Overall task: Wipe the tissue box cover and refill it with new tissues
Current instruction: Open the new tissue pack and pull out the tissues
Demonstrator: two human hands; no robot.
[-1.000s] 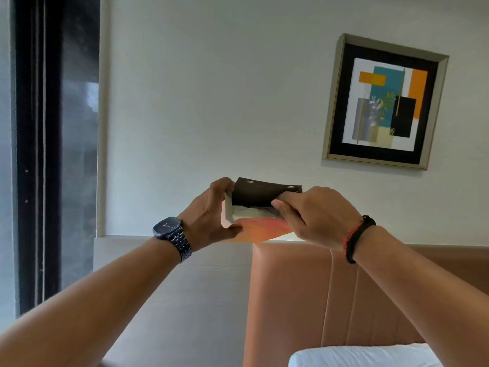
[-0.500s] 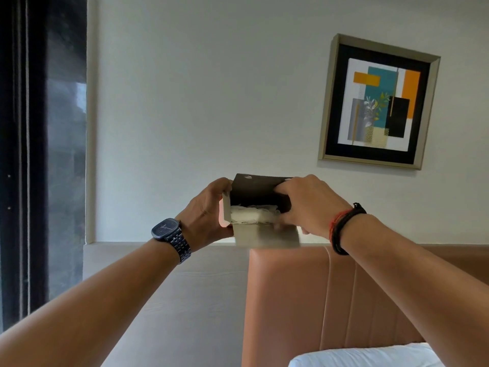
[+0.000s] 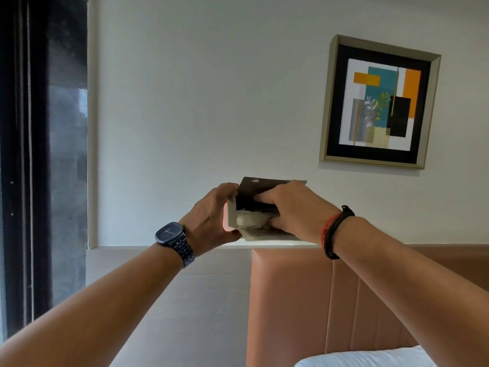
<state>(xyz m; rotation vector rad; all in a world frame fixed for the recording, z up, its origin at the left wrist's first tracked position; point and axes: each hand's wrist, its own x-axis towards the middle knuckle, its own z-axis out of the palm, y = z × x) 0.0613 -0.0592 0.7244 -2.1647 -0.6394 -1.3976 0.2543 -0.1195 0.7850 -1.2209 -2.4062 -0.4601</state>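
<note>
A plain off-white wall [image 3: 201,102] filled most of the view, with a dark floor-length curtain [image 3: 31,160] hanging down its left side over a strip of grey window. Below the wall ran a tan, vertically stitched leather headboard [image 3: 312,300] on the right and a pale beige padded panel [image 3: 185,300] to its left, and a corner of a white pillow [image 3: 370,357] showed at the bottom edge. High on the right hung a square abstract print in a champagne-coloured frame with a black mount [image 3: 377,102]. Both bare forearms reached up from the lower corners and met in front of the wall, above the headboard's top edge. The left hand [image 3: 211,215], with a dark blue metal-link wristwatch [image 3: 173,241] on its wrist, was closed around the left end of the dark brown, cream-edged rectangular tissue box cover [image 3: 248,188], which was held up in the air with its open underside towards the camera. The right hand [image 3: 296,210], wearing red and black cord bracelets [image 3: 334,229], clasped the cover's right side, its fingers [image 3: 264,196] curled into the opening and pressed against the white crumpled tissues [image 3: 251,218] sitting inside the cover.
</note>
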